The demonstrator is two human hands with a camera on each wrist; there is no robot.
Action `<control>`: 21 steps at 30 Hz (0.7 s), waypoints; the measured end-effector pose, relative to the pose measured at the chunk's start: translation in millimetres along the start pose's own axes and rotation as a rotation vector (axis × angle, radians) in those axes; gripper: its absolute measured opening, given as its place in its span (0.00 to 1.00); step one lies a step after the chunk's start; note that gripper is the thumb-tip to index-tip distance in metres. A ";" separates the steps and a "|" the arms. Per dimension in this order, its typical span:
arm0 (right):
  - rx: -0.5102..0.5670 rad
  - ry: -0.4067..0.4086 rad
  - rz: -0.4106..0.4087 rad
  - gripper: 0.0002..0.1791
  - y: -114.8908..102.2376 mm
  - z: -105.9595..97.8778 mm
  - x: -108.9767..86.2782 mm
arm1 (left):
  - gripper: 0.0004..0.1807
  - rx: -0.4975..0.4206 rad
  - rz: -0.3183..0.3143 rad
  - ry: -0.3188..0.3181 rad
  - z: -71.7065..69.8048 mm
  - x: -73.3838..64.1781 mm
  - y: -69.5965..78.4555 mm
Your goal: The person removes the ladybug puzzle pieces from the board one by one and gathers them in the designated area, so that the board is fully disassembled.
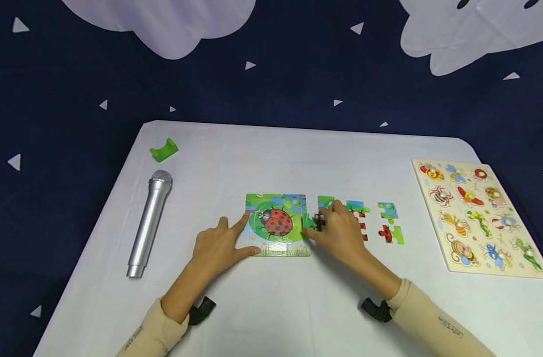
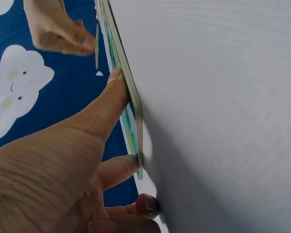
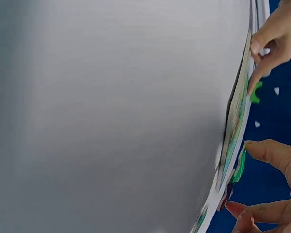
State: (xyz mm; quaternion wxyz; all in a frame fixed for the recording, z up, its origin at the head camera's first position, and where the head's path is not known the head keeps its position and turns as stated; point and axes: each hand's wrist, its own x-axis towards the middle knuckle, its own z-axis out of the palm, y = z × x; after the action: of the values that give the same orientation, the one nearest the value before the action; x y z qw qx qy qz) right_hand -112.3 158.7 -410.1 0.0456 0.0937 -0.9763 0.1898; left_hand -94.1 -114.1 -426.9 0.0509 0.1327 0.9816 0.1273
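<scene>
pinching a puzzle piece (image 3: 239, 167) in my right hand (image 1: 342, 230), i have the ladybug board (image 1: 277, 223) lying flat just to the left of my grip. my right hand is the nearer one to the board's right edge; from the head view, my thumb tip sits at or over that edge, though i can't tell whether it touches. the board is only a little wider than deep. fingers cover much of the piece, so i can't be sure of its long axis; its green end is by my thumb and its dark, reddish end by my finger. the left wrist view shows it edge-on, up off the white table (image 1: 271, 307).

the right grip is narrow, just the breadth of the piece between thumb and fingertip. my left hand (image 1: 215, 248) is spread, holding nothing up: index finger and thumb, well apart, rest on the left side of the board.

past my right knuckles lie other loose pieces (image 1: 389, 210), a few partly hidden under that hand. further out, a silver microphone (image 1: 148, 225) lies to my left, a wooden insect board (image 1: 512, 271) to my right, and a green curved block (image 1: 164, 150) near the far left corner.
</scene>
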 end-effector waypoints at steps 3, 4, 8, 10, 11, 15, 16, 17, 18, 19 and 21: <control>-0.025 0.004 0.013 0.29 14.2 -4.5 -6.8 | 0.51 0.003 -0.006 -0.010 0.2 0.2 0.2; -0.033 0.007 0.012 0.28 18.3 -5.5 -8.6 | 0.51 0.004 -0.007 -0.011 0.1 0.3 0.4; -0.060 0.012 0.002 0.26 30.7 -7.8 -14.4 | 0.51 0.005 -0.009 -0.011 -0.4 0.3 1.3; -0.061 0.010 -0.006 0.25 34.5 -7.9 -16.0 | 0.51 0.004 -0.007 -0.008 -0.8 -0.1 1.7; -0.060 0.008 -0.010 0.25 35.9 -8.0 -16.4 | 0.51 0.003 -0.007 -0.007 -0.9 -0.3 1.7; -0.046 -0.009 -0.016 0.22 39.8 -8.2 -16.3 | 0.51 -0.002 -0.005 -0.004 -1.3 -0.9 1.8; -0.043 -0.012 -0.019 0.21 40.6 -8.2 -16.3 | 0.51 -0.001 -0.003 -0.002 -1.3 -0.9 1.8; -0.039 -0.013 -0.021 0.21 41.0 -8.4 -16.3 | 0.51 -0.001 -0.001 -0.001 -1.1 -0.8 1.7; -0.036 -0.015 -0.024 0.21 41.1 -8.4 -16.5 | 0.50 0.000 0.001 0.001 -1.1 -0.8 1.6; -0.033 -0.014 -0.033 0.21 40.9 -8.3 -16.5 | 0.50 0.000 0.002 0.002 -1.0 -0.8 1.5; -0.024 -0.014 -0.057 0.24 39.0 -7.8 -16.5 | 0.50 0.001 0.004 0.002 -0.9 -0.6 1.2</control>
State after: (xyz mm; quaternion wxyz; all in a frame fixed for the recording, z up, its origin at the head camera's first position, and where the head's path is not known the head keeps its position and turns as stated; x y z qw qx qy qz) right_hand -103.5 199.9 -419.0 0.0452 0.1222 -0.9757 0.1762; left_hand -93.3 -113.3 -425.7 0.0495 0.1345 0.9815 0.1269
